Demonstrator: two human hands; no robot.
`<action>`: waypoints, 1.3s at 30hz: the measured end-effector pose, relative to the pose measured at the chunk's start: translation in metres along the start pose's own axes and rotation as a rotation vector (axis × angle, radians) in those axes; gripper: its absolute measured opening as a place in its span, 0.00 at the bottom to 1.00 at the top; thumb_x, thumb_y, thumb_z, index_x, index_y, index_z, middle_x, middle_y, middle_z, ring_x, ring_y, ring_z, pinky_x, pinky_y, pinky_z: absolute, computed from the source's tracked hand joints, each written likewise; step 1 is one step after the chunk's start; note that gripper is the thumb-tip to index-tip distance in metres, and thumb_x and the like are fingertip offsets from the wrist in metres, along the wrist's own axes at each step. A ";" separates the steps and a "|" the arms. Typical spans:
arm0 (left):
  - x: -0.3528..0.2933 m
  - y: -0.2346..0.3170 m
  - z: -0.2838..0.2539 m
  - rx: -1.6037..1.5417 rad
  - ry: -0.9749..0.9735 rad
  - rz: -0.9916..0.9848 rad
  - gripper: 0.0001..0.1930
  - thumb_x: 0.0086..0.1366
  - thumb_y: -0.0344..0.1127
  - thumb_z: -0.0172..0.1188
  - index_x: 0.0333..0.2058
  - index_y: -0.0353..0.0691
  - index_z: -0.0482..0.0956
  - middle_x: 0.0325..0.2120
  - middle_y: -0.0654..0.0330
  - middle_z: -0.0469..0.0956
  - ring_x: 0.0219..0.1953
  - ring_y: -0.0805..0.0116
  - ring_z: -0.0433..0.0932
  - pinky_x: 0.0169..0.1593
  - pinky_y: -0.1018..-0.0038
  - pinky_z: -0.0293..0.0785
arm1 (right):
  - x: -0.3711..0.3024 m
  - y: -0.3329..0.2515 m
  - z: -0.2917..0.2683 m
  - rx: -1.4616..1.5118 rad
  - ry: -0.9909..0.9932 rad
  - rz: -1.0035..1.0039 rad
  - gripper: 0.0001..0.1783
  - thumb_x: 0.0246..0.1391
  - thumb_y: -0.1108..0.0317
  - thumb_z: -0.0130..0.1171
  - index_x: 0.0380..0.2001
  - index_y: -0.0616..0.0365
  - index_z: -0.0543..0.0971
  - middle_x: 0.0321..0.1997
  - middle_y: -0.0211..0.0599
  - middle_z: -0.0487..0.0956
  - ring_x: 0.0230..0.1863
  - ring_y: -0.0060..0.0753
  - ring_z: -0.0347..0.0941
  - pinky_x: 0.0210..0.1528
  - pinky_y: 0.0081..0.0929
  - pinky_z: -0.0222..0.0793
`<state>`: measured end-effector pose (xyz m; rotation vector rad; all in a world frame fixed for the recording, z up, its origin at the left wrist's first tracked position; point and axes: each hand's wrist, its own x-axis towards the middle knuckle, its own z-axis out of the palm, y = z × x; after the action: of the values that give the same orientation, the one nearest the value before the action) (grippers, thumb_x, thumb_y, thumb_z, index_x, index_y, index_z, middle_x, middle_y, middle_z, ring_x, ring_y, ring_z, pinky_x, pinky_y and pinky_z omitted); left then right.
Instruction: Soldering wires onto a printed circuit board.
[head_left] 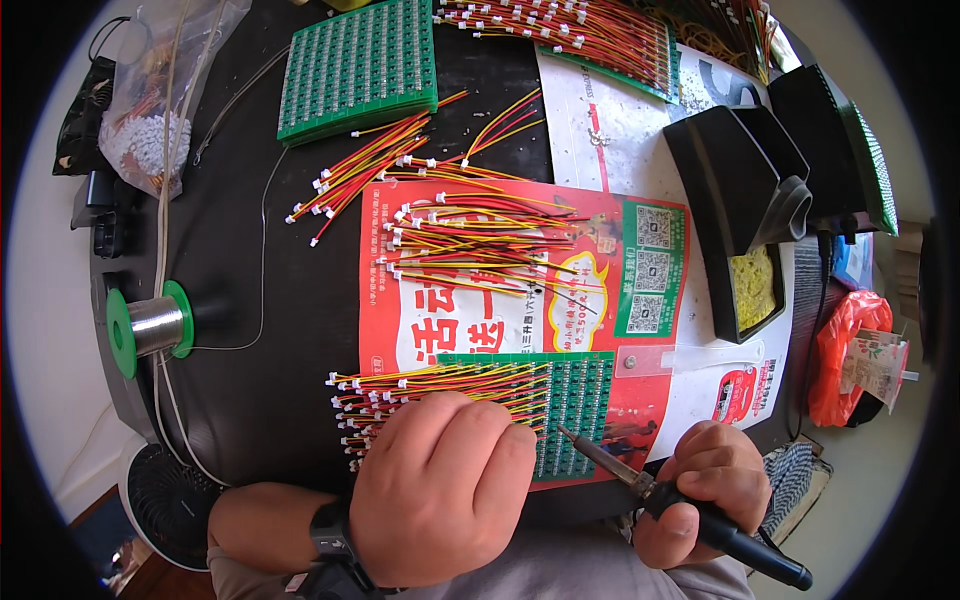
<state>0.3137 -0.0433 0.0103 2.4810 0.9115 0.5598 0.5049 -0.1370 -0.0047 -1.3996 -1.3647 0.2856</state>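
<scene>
My right hand (708, 490) grips a black-handled soldering iron (600, 457), its tip close to the green circuit board panel (585, 395) in front of me. Over the panel's lower left part lies my left hand (445, 490), fingers curled; whatever their tips pinch is hidden beneath the hand. Red, black and yellow wires with white plugs (400, 385) cover the left of the panel, plugs pointing left. Beyond the panel a loose heap of similar wires (480, 245) rests on a red printed sheet (655, 375). A black watch is on my left wrist.
A spool of solder wire (155, 325) with green flanges stands at the left. Stacked green panels (360, 65) sit at the back, beside a wired panel (610, 40). To the right are a black iron stand (735, 180) with yellow sponge (755, 285) and a red plastic bag (840, 350).
</scene>
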 end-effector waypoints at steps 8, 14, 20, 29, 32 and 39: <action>0.005 0.000 -0.006 -0.063 -0.040 0.033 0.11 0.46 0.22 0.66 0.32 0.32 0.80 0.26 0.56 0.75 0.28 0.56 0.75 0.33 0.64 0.74 | 0.001 0.001 0.000 0.025 -0.022 -0.002 0.17 0.54 0.58 0.64 0.29 0.59 0.71 0.16 0.29 0.67 0.15 0.23 0.64 0.17 0.22 0.58; 0.005 -0.002 -0.006 -0.071 -0.042 0.040 0.11 0.46 0.22 0.65 0.32 0.31 0.81 0.26 0.56 0.75 0.28 0.56 0.75 0.33 0.65 0.73 | 0.010 0.001 -0.005 0.035 -0.149 -0.012 0.17 0.54 0.58 0.64 0.28 0.59 0.71 0.14 0.29 0.67 0.13 0.24 0.64 0.15 0.23 0.58; 0.003 -0.003 -0.004 -0.068 -0.037 0.056 0.11 0.46 0.21 0.65 0.32 0.30 0.80 0.26 0.55 0.75 0.28 0.56 0.75 0.34 0.64 0.74 | 0.009 0.000 -0.003 0.043 -0.144 -0.007 0.17 0.53 0.57 0.65 0.28 0.59 0.72 0.13 0.29 0.67 0.12 0.24 0.64 0.14 0.23 0.58; 0.002 -0.002 -0.003 -0.059 -0.030 0.053 0.10 0.48 0.22 0.66 0.32 0.30 0.80 0.27 0.55 0.75 0.28 0.56 0.75 0.35 0.63 0.74 | 0.011 0.000 -0.003 0.041 -0.169 -0.007 0.17 0.53 0.58 0.65 0.28 0.59 0.72 0.13 0.29 0.67 0.12 0.24 0.63 0.14 0.23 0.58; 0.002 -0.002 -0.003 -0.059 -0.035 0.054 0.10 0.49 0.22 0.66 0.32 0.30 0.80 0.27 0.55 0.75 0.28 0.56 0.75 0.35 0.63 0.74 | 0.011 -0.001 -0.003 0.044 -0.171 -0.003 0.17 0.53 0.58 0.65 0.28 0.59 0.72 0.13 0.30 0.68 0.12 0.24 0.63 0.15 0.23 0.58; 0.002 -0.002 -0.002 -0.059 -0.027 0.056 0.10 0.49 0.22 0.67 0.32 0.30 0.80 0.26 0.55 0.75 0.28 0.56 0.75 0.34 0.64 0.74 | 0.011 0.000 -0.003 0.047 -0.166 -0.003 0.17 0.53 0.58 0.65 0.28 0.59 0.72 0.13 0.30 0.68 0.12 0.24 0.63 0.15 0.23 0.58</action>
<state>0.3133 -0.0399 0.0119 2.4613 0.8066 0.5624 0.5100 -0.1294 0.0020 -1.3586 -1.4857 0.4367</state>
